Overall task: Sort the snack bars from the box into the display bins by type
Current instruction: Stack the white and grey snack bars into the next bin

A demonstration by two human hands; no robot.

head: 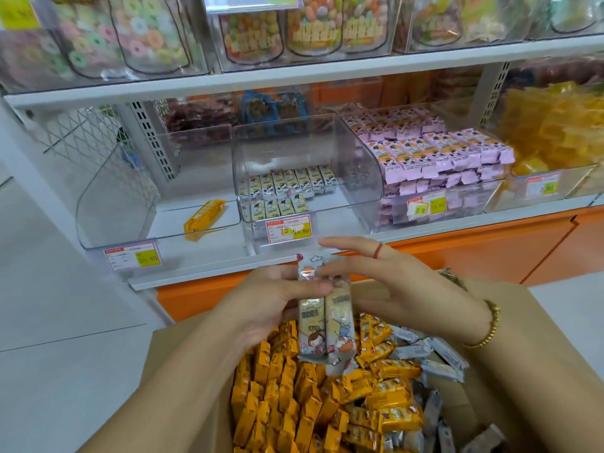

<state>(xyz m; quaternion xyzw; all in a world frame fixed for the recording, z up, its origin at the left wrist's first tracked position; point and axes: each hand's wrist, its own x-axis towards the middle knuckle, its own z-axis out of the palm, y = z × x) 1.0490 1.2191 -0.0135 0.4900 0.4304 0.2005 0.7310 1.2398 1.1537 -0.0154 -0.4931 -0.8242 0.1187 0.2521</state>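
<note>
Left hand fingers grip two pale bars above the box; right hand fingers straight, at their top. Left bin: one yellow bar. Middle bin part-filled. Box heaped; judged mostly unsorted.

The box runs off the bottom edge, so its near wall and much of what it holds go unseen; both forearms are cropped too. Fingers of the left hand are hidden behind the pale bars it holds, and the right hand is smeared at its tips. Price tags carry print too small to read. Top-shelf jars are soft, cropped above.
</note>
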